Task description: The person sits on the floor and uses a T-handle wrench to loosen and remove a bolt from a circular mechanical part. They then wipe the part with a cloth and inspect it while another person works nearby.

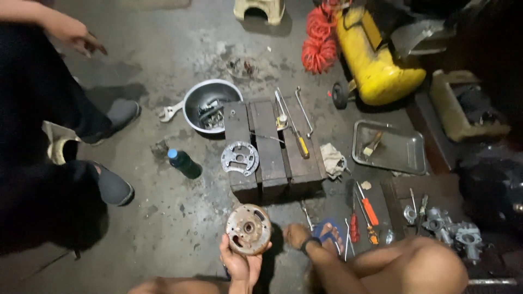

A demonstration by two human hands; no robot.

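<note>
My left hand (239, 265) is raised from below and grips a round, rusty flywheel (248, 229), its open face turned toward me. My right hand (297, 235), with a dark band on the wrist, is down near the floor beside my foot in a blue sandal (329, 231). Its fingers look curled, and I cannot tell whether it holds anything. A small wrench (307, 215) lies just beyond it. Ahead stands a dark wooden block (272, 163) with a grey metal stator plate (239, 158) on its left part and a yellow-handled screwdriver (299, 143) on its right.
Another person stands at left: grey shoes (113, 188), one hand (76, 35). On the floor are a metal bowl of parts (192, 98), a bottle (184, 163), a rag (332, 159), a metal tray (403, 152), red screwdrivers (368, 209), engine parts (452, 228), a yellow tank (376, 62) and a red hose (318, 46).
</note>
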